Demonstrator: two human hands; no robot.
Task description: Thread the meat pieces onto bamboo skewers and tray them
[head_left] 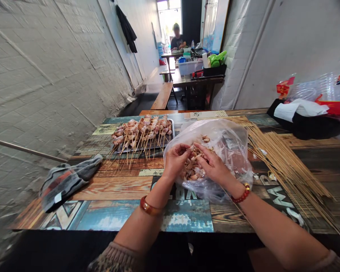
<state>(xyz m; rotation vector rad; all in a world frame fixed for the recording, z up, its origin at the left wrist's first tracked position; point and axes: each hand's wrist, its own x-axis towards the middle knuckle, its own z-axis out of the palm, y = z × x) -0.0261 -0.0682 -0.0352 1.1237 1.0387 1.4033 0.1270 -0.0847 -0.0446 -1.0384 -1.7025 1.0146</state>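
A clear plastic bag [235, 132] lies open on the table with small pale raw meat pieces [191, 172] inside. Over it, my left hand [177, 158] is closed in a pinch on what looks like a small meat piece, mostly hidden by the fingertips. My right hand [212, 164] meets it there, its fingers closed around a thin bamboo skewer [238, 207] whose shaft slants back beneath my right wrist. Left of the bag, a metal tray [173, 130] bears a heap of skewered meat [147, 128], the sticks pointing toward me.
Loose bamboo skewers [289, 162] lie spread on the right of the patchwork wood table [116, 187]. A grey cloth [70, 181] rests at the left edge. A black container with plastic packaging [308, 113] stands at the far right. A person [178, 41] sits at a distant table.
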